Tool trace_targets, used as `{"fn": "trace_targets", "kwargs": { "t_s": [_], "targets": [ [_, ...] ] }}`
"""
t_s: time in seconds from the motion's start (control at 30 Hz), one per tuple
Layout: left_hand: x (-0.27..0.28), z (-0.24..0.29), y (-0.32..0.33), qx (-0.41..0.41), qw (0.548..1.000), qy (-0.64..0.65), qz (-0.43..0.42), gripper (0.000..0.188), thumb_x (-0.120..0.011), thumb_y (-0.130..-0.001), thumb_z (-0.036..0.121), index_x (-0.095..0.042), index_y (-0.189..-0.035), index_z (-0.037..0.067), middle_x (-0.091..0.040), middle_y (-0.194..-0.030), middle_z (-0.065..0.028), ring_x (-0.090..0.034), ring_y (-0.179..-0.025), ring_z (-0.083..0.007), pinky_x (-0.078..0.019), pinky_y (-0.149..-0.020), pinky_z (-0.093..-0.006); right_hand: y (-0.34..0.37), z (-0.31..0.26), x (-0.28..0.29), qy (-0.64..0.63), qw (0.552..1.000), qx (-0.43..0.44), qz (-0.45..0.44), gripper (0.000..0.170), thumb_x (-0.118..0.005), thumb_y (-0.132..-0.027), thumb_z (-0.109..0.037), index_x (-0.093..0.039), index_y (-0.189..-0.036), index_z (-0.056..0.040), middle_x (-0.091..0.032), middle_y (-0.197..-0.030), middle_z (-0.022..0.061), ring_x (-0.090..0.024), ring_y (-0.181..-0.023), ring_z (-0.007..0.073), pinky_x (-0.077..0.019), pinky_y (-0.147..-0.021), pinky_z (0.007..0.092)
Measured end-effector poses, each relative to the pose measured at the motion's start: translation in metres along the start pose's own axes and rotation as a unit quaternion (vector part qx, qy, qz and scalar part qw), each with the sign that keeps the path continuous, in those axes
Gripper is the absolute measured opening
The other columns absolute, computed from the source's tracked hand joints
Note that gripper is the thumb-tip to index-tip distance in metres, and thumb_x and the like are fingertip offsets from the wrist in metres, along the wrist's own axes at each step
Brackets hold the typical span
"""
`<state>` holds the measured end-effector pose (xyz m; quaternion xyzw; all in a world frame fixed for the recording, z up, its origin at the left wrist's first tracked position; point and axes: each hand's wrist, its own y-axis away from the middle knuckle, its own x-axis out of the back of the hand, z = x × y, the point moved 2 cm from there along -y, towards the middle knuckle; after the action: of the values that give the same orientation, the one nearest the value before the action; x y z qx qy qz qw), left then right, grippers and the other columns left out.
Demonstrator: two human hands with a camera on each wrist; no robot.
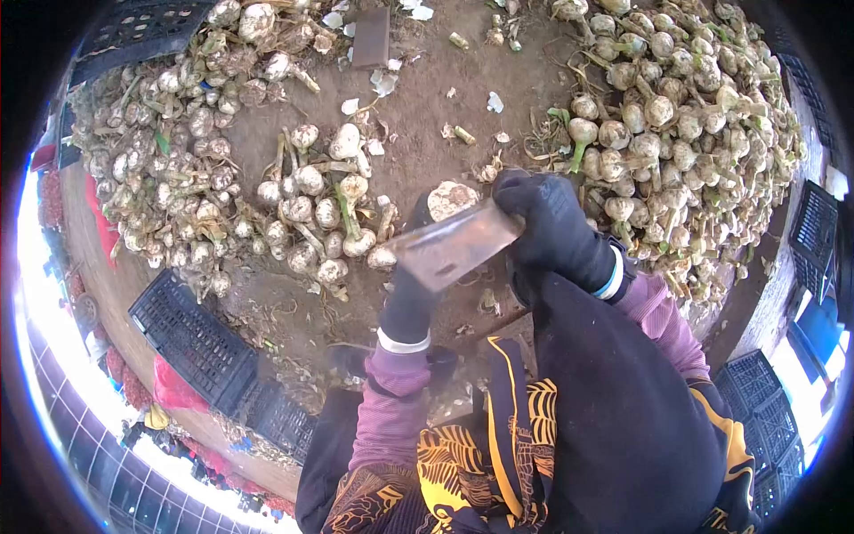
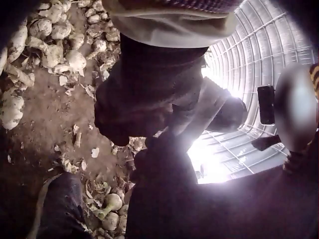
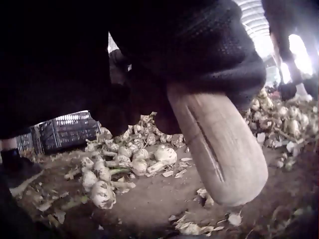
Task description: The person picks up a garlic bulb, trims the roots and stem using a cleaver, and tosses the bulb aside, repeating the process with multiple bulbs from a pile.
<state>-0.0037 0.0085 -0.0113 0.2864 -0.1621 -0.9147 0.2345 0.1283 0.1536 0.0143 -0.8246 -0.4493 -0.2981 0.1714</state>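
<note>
My right hand, in a dark glove, grips a cleaver whose wide metal blade points left across the head view. The cleaver's pale wooden handle sticks out below the glove in the right wrist view. My left hand, also gloved, holds a garlic bulb just beyond the blade. The blade covers part of the left hand, and its fingers are mostly hidden. In the left wrist view the left hand is dark, close to the blade.
Loose garlic bulbs lie ahead on the left, beside a larger heap. Another big heap of garlic with stems is on the right. Black plastic crates stand at both sides. Cut stems and peel scraps litter the dirt floor.
</note>
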Motion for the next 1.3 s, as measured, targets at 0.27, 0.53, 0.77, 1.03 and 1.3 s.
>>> {"fn": "trace_targets", "kwargs": {
  "t_s": [0.27, 0.53, 0.77, 1.03, 1.3],
  "targets": [
    [-0.009, -0.006, 0.001, -0.061, 0.995, -0.074, 0.0, 0.032, -0.062, -0.085, 0.006, -0.058, -0.116, 0.002, -0.063, -0.106, -0.007, -0.062, -0.086, -0.017, -0.0523, -0.075, -0.0315, -0.008, -0.01, 0.008, 0.084, 0.994, 0.02, -0.067, 0.031, -0.073, -0.048, -0.025, -0.059, -0.068, -0.0045, -0.06, -0.078, 0.0112, -0.061, -0.069, 0.0345, -0.047, -0.059, 0.0407],
    [-0.031, 0.011, 0.009, -0.056, 0.981, -0.182, 0.047, 0.033, -0.07, -0.081, 0.004, -0.059, -0.112, 0.003, -0.064, -0.093, -0.0021, -0.06, -0.074, -0.0107, -0.0517, -0.063, -0.0271, 0.035, 0.073, -0.021, 0.088, 0.984, -0.157, -0.007, 0.02, -0.07, -0.068, -0.027, -0.068, -0.075, -0.0079, -0.065, -0.073, 0.0134, -0.064, -0.069, 0.0343, -0.0495, -0.06, 0.0407],
    [-0.042, 0.029, -0.008, -0.041, 0.988, -0.114, 0.095, 0.035, -0.076, -0.081, 0.008, -0.058, -0.11, 0.002, -0.064, -0.095, -0.0032, -0.062, -0.086, -0.0115, -0.0531, -0.074, -0.0271, 0.052, 0.072, -0.012, -0.054, 0.951, -0.303, 0.036, 0.025, -0.075, -0.072, -0.023, -0.068, -0.078, 0.0005, -0.065, -0.069, 0.0193, -0.064, -0.06, 0.0326, -0.0495, -0.06, 0.0385],
    [0.006, -0.006, -0.013, -0.063, 0.987, 0.114, 0.095, 0.036, -0.058, -0.091, 0.002, -0.044, -0.125, 0.001, -0.053, -0.116, -0.0094, -0.061, -0.102, -0.0197, -0.0528, -0.091, -0.0327, 0.019, 0.028, -0.014, -0.231, 0.93, -0.271, 0.089, 0.023, -0.068, -0.079, -0.02, -0.067, -0.084, 0.0024, -0.067, -0.078, 0.0202, -0.066, -0.065, 0.0256, -0.0494, -0.062, 0.038],
    [-0.031, 0.027, -0.015, -0.065, 0.978, 0.193, 0.051, 0.041, -0.059, -0.083, -0.003, -0.051, -0.123, 0.003, -0.06, -0.115, -0.0158, -0.065, -0.097, -0.0279, -0.055, -0.086, -0.0351, 0.034, 0.075, -0.026, -0.16, 0.951, -0.26, -0.038, 0.019, -0.069, -0.077, -0.017, -0.068, -0.087, -0.0006, -0.065, -0.071, 0.0177, -0.067, -0.066, 0.025, -0.0528, -0.067, 0.0393]
  ]
}}
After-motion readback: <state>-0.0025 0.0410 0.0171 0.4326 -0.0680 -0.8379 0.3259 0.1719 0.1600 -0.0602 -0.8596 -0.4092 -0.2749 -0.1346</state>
